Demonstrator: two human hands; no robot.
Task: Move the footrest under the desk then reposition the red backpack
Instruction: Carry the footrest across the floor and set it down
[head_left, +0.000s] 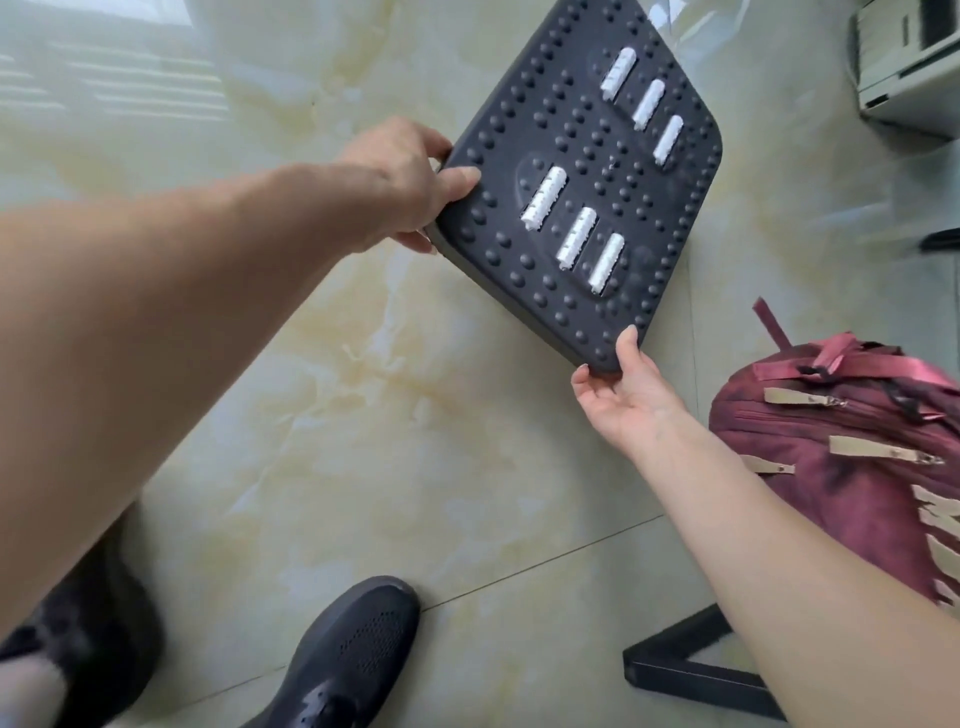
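Head view: left hand (410, 176) grip pinching near-left corner of footrest (582, 176), thumb on top, fingers curled under edge. Right hand (623, 389) grip pinching near corner, thumb pressed on rim, palm and fingers cupped beneath. Footrest between both grips, tilted, apparently lifted off floor (363, 441). Red backpack (857, 457) just right of right grip, on floor, untouched. Step in hand: footrest move, likely early; desk not clearly in view, only black frame leg (691, 670) below right forearm. Next: carry or slide footrest under desk, release, then reach for backpack. Counts: one footrest, six white rollers (545, 202), one backpack, two shoes (353, 660).
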